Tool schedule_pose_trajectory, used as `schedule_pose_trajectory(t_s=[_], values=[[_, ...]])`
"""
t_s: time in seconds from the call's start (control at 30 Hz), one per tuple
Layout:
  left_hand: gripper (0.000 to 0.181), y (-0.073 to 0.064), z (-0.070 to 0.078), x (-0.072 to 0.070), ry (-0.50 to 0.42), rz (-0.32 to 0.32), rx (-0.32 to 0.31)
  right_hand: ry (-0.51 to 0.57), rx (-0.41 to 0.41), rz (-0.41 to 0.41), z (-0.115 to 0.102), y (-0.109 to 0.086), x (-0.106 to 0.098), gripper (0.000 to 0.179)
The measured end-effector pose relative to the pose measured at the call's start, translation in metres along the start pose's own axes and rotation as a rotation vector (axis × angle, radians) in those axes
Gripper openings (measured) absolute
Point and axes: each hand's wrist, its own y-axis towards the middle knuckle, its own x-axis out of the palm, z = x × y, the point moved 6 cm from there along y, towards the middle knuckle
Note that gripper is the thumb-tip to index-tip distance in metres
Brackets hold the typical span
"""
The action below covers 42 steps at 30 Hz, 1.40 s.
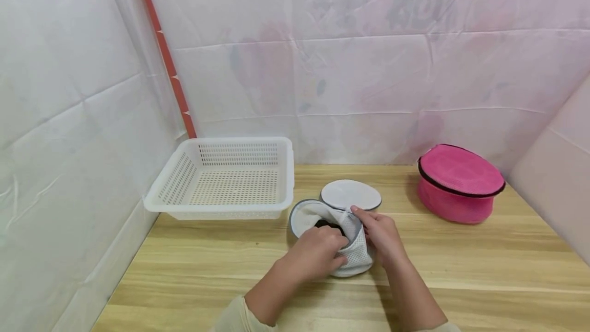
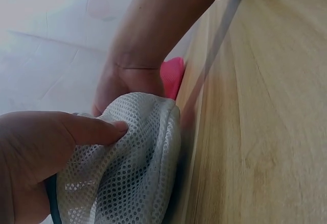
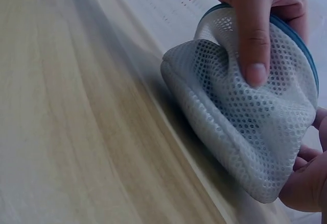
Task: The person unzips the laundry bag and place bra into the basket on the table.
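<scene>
White net makes up a small soft bag (image 1: 355, 261) that stands on the wooden table (image 1: 221, 265), near the middle, with its top open. Something black (image 1: 328, 223) shows inside, but it is too hidden to name. The left hand (image 1: 320, 251) grips the side of the bag, with its thumb pressed on the outside and its other fingers reaching over the rim. The right hand (image 1: 380, 232) pinches the rim on the other side, with its fingers nearly closed. Just behind the bag lies a white oval piece (image 1: 351, 193) with a grey edge. To the left sits a white basket (image 1: 221, 209) full of little holes. Well to the right is a round pink bag (image 1: 461, 173) with a black band.
</scene>
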Motion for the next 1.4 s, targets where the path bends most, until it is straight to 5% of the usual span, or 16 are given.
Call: schedule_pose_trajectory(t_s=[0.17, 0.37, 0.57, 0.8, 1.0, 1.1, 1.27, 1.4], values=[[0.016, -0.002, 0.001, 0.002, -0.002, -0.027, -0.014, 0.18, -0.024, -0.006, -0.002, 0.001, 0.002, 0.012], [0.018, -0.008, -0.008, 0.001, -0.085, -0.075, -0.104, 0.372, -0.085, 0.016, -0.011, 0.002, 0.0, 0.019], [0.027, -0.016, -0.024, -0.001, -0.191, -0.101, -0.217, 0.448, -0.163, 0.003, -0.023, 0.003, 0.0, 0.017], [0.041, -0.021, -0.047, -0.009, -0.267, -0.034, -0.387, 0.503, -0.204, -0.031, -0.028, 0.002, 0.0, 0.016], [0.02, -0.011, -0.062, -0.022, -0.331, 0.076, -0.399, 0.495, -0.217, -0.036, -0.03, 0.002, 0.0, 0.015], [0.02, 0.001, -0.067, -0.021, -0.321, -0.002, -0.385, 0.483, -0.219, -0.03, -0.03, 0.002, -0.001, 0.014], [0.029, 0.02, -0.066, 0.0, -0.273, -0.282, -0.301, 0.457, -0.235, -0.004, -0.029, 0.002, -0.005, 0.016], [0.014, 0.032, -0.064, 0.017, -0.247, -0.36, -0.258, 0.448, -0.254, 0.025, -0.029, 0.003, -0.009, 0.016]])
